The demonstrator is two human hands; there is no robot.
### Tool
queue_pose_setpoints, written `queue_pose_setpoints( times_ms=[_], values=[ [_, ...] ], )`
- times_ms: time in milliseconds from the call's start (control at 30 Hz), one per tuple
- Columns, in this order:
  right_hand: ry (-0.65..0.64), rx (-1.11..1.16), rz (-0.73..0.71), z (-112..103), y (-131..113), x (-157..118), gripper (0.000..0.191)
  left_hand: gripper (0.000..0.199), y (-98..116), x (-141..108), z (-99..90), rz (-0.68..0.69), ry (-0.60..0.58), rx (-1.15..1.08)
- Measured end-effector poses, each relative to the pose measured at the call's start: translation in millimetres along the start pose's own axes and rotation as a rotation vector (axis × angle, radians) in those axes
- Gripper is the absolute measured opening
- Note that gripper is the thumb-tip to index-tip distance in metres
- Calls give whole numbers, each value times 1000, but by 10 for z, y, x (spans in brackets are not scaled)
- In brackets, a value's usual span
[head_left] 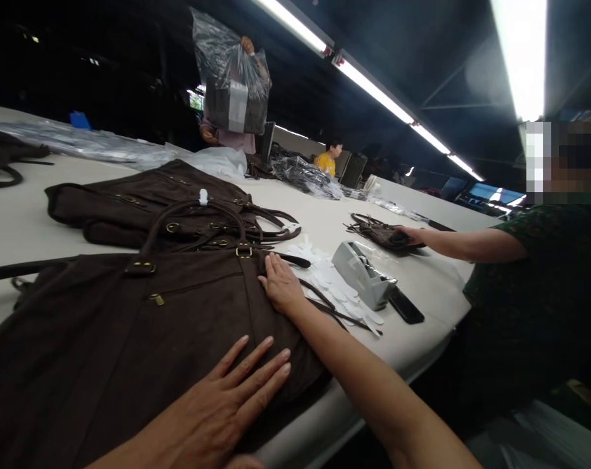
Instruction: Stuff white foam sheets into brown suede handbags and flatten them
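A large dark brown bag (192, 306) lies flat on the pale table in front of me, its zip pull and brass-coloured strap fittings facing up. My left hand (227, 397) rests on its lower right part with the fingers spread. Farther up, my right hand (281, 283) lies on the bag's upper right corner, fingers stretched out and near the strap end. Neither hand holds anything. The bag's handle arches upward with a small white tag (204, 197) on it. Behind it lies another brown bag (148, 189).
White paper tags (327, 277), a grey tape dispenser (361, 273) and a black phone (405, 305) lie right of the bag. At right, a person's hand (407, 236) touches a small brown bag (378, 233). Another person holds up a plastic-wrapped bag (236, 98).
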State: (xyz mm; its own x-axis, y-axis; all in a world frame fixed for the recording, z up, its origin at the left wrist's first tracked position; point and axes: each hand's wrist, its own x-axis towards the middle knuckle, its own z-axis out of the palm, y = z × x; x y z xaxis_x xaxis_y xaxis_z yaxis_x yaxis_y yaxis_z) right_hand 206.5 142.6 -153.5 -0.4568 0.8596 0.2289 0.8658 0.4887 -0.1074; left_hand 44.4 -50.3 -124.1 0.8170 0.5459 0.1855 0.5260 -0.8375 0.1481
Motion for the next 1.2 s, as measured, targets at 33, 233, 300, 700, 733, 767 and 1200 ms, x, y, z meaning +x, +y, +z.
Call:
queue_pose_setpoints(
  times_ms=[33, 233, 300, 700, 733, 767, 1200],
  values=[
    [-36, 21, 23, 21, 5, 8, 65, 86, 10, 0, -13, 3, -15, -7],
    [-182, 115, 178, 5, 22, 37, 74, 88, -42, -18, -15, 60, 27, -43],
    [-204, 138, 195, -9, 25, 48, 75, 92, -72, -24, -3, 88, 68, -45],
    [365, -52, -162, -78, 5, -113, 53, 42, -391, -106, -296, -212, 285, 207],
    [380, -66, -228, -64, 18, -121, 52, 42, -490, -173, -305, -319, 364, 300],
    [367, -74, -268, -44, 32, -126, 51, 43, -583, -254, -306, -449, 432, 388],
    [175, -61, -192, 27, 25, -138, 45, 50, -810, -1037, -621, -1533, 531, 196]
  ],
)
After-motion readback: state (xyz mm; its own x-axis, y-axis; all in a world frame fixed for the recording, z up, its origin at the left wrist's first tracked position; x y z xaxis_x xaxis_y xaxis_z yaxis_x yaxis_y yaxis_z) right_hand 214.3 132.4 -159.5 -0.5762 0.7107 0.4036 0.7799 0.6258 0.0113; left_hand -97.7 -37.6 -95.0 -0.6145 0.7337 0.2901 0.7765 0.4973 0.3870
